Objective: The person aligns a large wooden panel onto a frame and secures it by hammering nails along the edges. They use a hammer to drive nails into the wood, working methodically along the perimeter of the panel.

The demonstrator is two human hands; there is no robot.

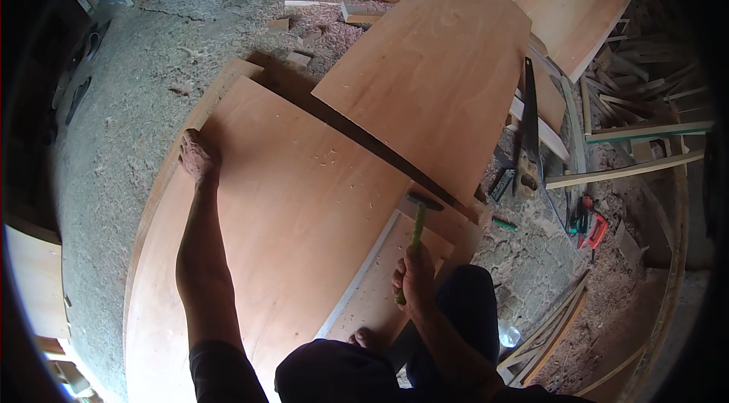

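Crouching over a large plywood sheet (281,206) laid on the sawdust-strewn concrete floor (137,69), a person works with both hands.

Left to right:
- Left hand (199,156) at about 10 o'clock of the sheet, resting on its far left edge, fingers curled over the rim; it presses the panel down and grasps nothing else.
- Sheet lies flat, overlapping a lower board whose pale edge shows at its 5 o'clock side. A bare toe (363,338) rests there.
- Right hand (414,278) clenched around the green handle of a hammer (419,221); the head points up toward 12 o'clock, just over the sheet's right edge.
- Second plywood sheet (433,69) lies at 1 o'clock, a dark gap between the two.
- Handsaw (529,130) at 3 o'clock, blade running away from the person; red-handled pliers (591,227) beyond it among timber offcuts.

Risks, as judged: a glancing blow could dent or split the thin veneer near the edge. The sheet could slide on the sawdust if the left hand's pressure eases. The toe sits near the hammer's path.
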